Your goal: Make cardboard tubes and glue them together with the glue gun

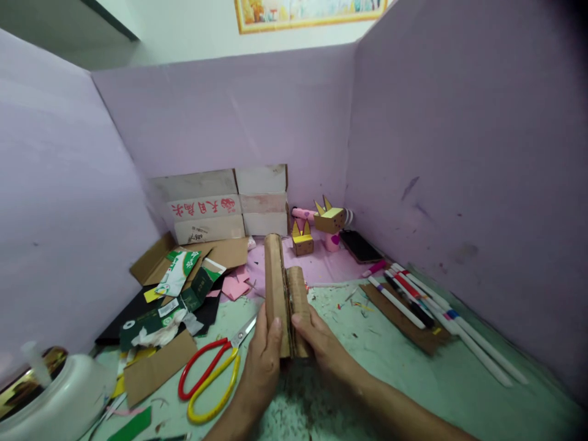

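My left hand [261,343] is closed around a longer brown cardboard piece [275,282], its thumb lying along the near face. In my right hand [316,335] is a shorter brown cardboard piece [298,291], gripped near its lower end. Both pieces stand side by side, their bottom ends about level and the longer one rising higher at the left. Whether they are joined along the dark seam between them, I cannot tell. Scissors [243,331] with one red and one yellow handle lie just left of my left hand.
At the left are cardboard scraps [160,367], a crumpled tissue [160,335] and a white container [68,395]. A folded carton [206,208] leans at the back, near small eared cardboard figures [303,245]. Right: a phone [361,246] and several markers [397,303]. Purple panels [220,116] enclose the table.
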Action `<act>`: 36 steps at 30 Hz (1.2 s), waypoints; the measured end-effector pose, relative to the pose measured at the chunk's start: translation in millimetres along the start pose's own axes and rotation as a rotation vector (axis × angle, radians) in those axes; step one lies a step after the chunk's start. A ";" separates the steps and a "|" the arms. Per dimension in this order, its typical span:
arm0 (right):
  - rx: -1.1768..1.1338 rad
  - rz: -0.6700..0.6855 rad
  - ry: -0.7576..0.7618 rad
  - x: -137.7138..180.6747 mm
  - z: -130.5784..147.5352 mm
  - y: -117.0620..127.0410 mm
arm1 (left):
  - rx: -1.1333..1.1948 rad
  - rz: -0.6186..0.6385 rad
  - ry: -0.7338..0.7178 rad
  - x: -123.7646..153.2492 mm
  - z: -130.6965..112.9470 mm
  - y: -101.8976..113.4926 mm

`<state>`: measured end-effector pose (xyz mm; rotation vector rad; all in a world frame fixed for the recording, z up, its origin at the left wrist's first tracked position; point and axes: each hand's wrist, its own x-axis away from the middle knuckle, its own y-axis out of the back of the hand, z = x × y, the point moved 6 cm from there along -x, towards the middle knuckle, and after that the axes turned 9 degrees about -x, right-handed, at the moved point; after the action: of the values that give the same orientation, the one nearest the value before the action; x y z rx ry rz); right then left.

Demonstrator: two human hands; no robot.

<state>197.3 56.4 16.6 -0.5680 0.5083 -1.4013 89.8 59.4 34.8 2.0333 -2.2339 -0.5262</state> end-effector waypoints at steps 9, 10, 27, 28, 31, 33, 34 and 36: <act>-0.218 -0.064 -0.064 -1.2 -11.0 -2.6 | -0.415 -0.130 0.061 -9.2 0.2 25.7; -0.240 -0.104 -0.078 -1.4 -11.8 -0.8 | -0.566 -0.171 0.086 -13.2 0.8 34.0; -0.428 -0.064 -0.161 -7.9 4.7 12.1 | -0.560 -0.120 -0.513 9.2 -28.6 24.0; -0.417 -0.040 -0.147 -6.6 5.3 10.1 | -0.551 -0.086 -0.558 15.3 -29.7 16.1; -0.364 0.024 -0.150 -1.7 1.9 1.6 | -0.531 -0.084 -0.603 22.1 -28.5 6.8; -0.314 0.048 -0.150 -0.9 0.4 -1.4 | -0.494 -0.132 -0.571 18.4 -25.9 11.7; -0.272 0.029 -0.109 -2.3 3.4 1.2 | -0.475 -0.160 -0.546 15.5 -24.7 16.2; -0.181 -0.071 0.037 -7.4 18.7 15.5 | -0.438 -0.186 -0.488 9.3 -22.6 25.2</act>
<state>220.3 66.2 21.0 -0.7130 0.6549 -1.4441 71.1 47.4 62.0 2.0322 -1.8923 -1.5195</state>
